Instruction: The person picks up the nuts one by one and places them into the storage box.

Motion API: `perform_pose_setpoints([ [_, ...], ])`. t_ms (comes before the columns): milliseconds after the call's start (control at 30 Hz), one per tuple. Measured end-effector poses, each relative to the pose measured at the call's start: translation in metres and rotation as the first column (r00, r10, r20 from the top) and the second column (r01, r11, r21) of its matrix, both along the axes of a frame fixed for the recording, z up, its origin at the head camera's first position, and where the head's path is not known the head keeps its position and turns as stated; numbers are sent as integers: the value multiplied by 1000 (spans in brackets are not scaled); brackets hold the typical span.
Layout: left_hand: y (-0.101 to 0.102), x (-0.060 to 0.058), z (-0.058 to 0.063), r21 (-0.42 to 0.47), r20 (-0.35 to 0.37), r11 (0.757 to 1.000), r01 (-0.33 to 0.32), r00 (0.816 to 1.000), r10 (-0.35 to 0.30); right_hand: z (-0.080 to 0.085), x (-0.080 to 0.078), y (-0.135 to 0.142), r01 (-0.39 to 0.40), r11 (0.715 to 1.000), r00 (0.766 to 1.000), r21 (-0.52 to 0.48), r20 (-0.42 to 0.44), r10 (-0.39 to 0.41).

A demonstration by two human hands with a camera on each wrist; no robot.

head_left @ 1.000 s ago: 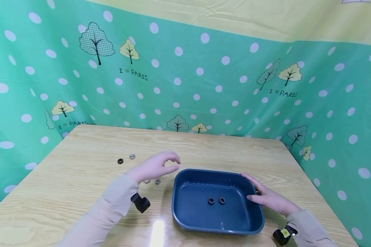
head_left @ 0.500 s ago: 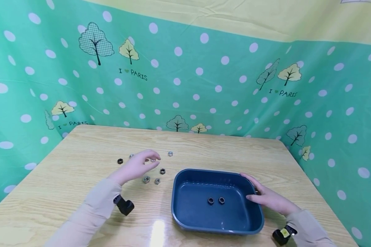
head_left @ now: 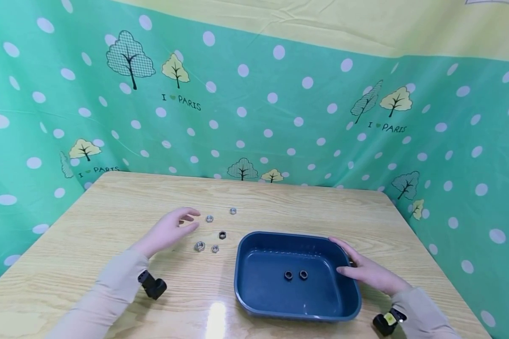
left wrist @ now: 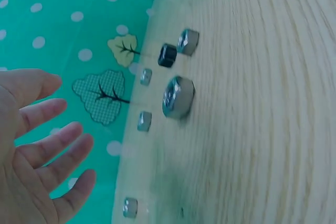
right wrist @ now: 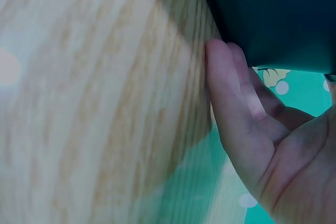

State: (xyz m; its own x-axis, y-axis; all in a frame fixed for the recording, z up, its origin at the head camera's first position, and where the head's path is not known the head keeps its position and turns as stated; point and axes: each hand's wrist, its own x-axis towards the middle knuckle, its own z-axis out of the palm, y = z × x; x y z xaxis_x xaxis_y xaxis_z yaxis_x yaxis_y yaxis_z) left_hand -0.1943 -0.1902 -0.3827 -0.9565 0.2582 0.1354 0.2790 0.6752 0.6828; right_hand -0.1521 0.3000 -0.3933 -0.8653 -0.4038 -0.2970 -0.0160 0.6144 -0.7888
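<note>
In the head view my left hand [head_left: 167, 230] hovers over the left of the table, fingers loosely bent and thumb apart, holding nothing. Just beyond its fingertips lie several hex nuts: a large silver nut [head_left: 200, 246], a small silver nut [head_left: 215, 248], a dark nut [head_left: 222, 235] and two silver nuts farther back. The left wrist view shows the bare palm beside the large nut [left wrist: 178, 97] and others. My right hand [head_left: 371, 273] grips the right wall of a blue plastic bin [head_left: 299, 315], thumb inside, other fingers outside. Two dark nuts [head_left: 296, 275] lie on the bin's floor.
A light wood-grain table [head_left: 305, 207] carries everything. A green dotted curtain [head_left: 254, 127] hangs behind it and along its sides. Each wrist wears a small black camera, such as the left one [head_left: 152, 286].
My left hand has moved left, away from the bin, uncovering several nuts and now covering the black and silver nuts farther left. The right hand and bin stay in place.
</note>
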Motion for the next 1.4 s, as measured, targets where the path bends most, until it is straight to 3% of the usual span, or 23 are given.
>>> perform_pose_setpoints([
  [233,-17,-3,-4,17,-16,997,-70,997,71,0,1,1,-7,1000,1000,-8,-11,7],
  [533,-32,-5,-6,95,55,973,-210,977,206,1,0,1,-13,1000,1000,-7,-13,13],
  [667,-39,-6,-9,99,49,971,-219,975,215,0,0,2,-20,1000,999,-7,-26,19],
  [1000,-60,-8,-17,13,70,974,-225,972,224,1,0,1,-5,1000,1000,1,-12,5],
  [1400,-70,-13,-27,-61,71,975,-213,974,217,2,0,1,-6,1000,1000,-14,-8,6],
])
